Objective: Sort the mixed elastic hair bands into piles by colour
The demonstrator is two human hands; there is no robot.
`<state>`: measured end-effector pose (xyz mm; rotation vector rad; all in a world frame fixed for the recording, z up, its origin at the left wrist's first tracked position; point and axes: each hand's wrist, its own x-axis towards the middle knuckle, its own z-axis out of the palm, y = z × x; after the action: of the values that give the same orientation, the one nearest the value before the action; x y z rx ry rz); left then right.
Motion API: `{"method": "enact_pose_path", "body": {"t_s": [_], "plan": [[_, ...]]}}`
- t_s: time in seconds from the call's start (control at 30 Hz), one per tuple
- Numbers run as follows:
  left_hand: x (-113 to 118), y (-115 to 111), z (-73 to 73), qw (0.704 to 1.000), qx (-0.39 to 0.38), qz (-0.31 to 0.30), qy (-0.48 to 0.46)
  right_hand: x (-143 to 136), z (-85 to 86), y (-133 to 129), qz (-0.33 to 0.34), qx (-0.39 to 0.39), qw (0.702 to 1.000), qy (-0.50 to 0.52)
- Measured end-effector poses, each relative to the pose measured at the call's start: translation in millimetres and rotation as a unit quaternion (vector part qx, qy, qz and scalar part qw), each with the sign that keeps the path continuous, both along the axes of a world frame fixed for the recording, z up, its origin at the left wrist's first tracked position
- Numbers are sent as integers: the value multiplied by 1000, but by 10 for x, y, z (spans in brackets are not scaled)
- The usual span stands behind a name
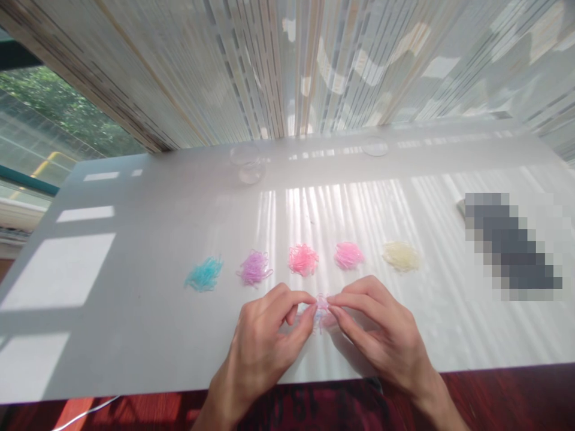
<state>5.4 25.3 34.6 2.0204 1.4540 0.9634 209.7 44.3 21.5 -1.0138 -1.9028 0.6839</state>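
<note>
My left hand (265,338) and my right hand (380,332) meet fingertip to fingertip over the white table (148,239), both pinching a small clump of mixed rubber bands (321,304). Beyond them lie sorted piles in a row: teal bands (204,274), purple bands (254,268), coral pink bands (303,259), bright pink bands (348,255) and cream bands (401,256).
A clear glass bowl (247,163) and a clear lid (375,145) stand near the table's far edge, by striped curtains. A blurred dark object (512,245) lies at the right. The table's near edge borders dark red wood (494,395).
</note>
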Motion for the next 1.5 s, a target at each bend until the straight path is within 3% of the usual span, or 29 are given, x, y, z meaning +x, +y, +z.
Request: {"method": "enact_pose_path", "body": {"t_s": [0.27,0.67,0.9,1.13,1.5], "plan": [[63,124,-11,999,34,-11,25,17,-27,60,-19,-5,1000,9],[120,208,27,1000,7,-20,19,40,-27,76,-89,-11,996,19],[431,346,111,997,7,74,9,185,-20,15,-212,-68,975,-4],[725,471,18,990,32,119,63,377,-11,35,-217,-70,973,-36],[689,491,-16,989,43,120,76,348,-9,79,-207,-59,976,-28]]}}
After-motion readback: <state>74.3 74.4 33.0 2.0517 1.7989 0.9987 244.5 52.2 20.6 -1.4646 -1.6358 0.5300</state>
